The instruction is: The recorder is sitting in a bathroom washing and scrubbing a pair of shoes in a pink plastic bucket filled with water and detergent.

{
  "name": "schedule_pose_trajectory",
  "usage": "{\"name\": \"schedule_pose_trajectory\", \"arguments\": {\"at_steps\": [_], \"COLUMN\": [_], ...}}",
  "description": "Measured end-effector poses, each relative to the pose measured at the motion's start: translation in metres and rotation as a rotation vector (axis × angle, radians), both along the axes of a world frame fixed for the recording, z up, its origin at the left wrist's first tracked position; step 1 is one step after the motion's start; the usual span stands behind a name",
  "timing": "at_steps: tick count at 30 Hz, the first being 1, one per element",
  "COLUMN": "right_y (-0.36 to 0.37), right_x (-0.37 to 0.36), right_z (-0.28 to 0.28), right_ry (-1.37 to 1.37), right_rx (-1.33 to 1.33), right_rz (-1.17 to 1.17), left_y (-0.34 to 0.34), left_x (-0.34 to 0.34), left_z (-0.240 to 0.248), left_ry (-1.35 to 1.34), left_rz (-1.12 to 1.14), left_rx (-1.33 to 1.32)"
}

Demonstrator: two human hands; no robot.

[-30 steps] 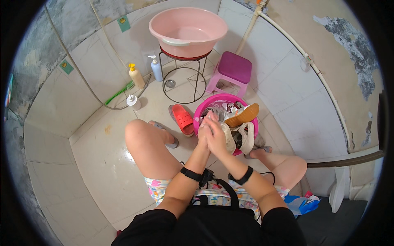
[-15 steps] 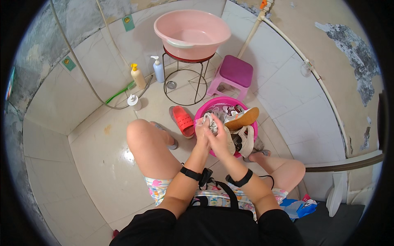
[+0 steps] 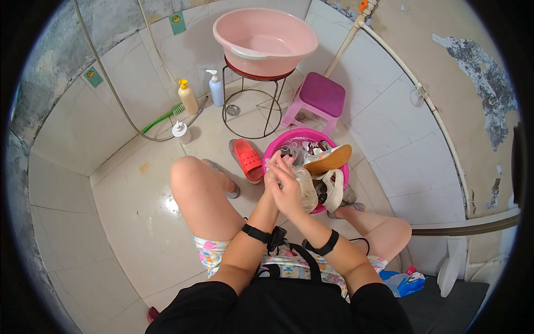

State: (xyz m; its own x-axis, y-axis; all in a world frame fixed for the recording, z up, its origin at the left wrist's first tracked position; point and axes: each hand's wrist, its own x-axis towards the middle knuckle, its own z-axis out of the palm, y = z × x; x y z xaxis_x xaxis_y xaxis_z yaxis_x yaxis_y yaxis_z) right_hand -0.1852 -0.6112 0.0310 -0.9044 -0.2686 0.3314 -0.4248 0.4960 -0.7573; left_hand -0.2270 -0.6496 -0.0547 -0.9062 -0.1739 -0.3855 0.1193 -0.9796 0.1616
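Note:
My left hand (image 3: 271, 178) and my right hand (image 3: 286, 190) are pressed together over the near left side of a bright pink tub (image 3: 347, 177). The right palm lies across the left, its fingers stretched out over it. White shoelaces are pinched between the palms and mostly hidden now. In the tub, a shoe with a tan sole (image 3: 329, 160) lies sole outward. A white shoe (image 3: 334, 189) leans at the right side, and a cream shoe (image 3: 306, 189) sits beside my right hand. A dark red and white shoe (image 3: 315, 147) is partly covered at the back.
A pale pink basin (image 3: 264, 36) stands on a wire stand (image 3: 248, 136) behind the tub, beside a purple stool (image 3: 322, 93). Left are a red slipper (image 3: 247, 160), pump bottles (image 3: 216, 89), a green brush (image 3: 163, 119) and a hose (image 3: 119, 106). My knees flank my arms.
The right hand has slid over the left, its fingers straighter. The white shoelaces that showed between the hands are now mostly covered. The view has shifted slightly.

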Motion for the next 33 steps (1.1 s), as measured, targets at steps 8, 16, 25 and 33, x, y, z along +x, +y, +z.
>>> {"name": "schedule_pose_trajectory", "arguments": {"at_steps": [8, 16, 25, 33], "right_y": [0.036, 0.012, 0.020, 0.049], "right_x": [-0.086, -0.028, -0.042, -0.094], "right_z": [-0.053, -0.014, -0.049, -0.047], "right_ry": [-0.358, -0.259, -0.171, -0.200], "right_rx": [-0.161, -0.095, -0.179, 0.048], "right_rz": [-0.061, -0.019, 0.028, -0.038], "left_y": [0.018, 0.003, 0.003, 0.021], "left_x": [0.006, 0.003, 0.003, 0.007], "left_z": [0.029, -0.001, 0.020, 0.025], "left_ry": [-0.025, 0.062, -0.021, 0.098], "left_rz": [-0.177, -0.208, -0.146, -0.326], "left_rx": [-0.110, -0.063, -0.086, -0.081]}}
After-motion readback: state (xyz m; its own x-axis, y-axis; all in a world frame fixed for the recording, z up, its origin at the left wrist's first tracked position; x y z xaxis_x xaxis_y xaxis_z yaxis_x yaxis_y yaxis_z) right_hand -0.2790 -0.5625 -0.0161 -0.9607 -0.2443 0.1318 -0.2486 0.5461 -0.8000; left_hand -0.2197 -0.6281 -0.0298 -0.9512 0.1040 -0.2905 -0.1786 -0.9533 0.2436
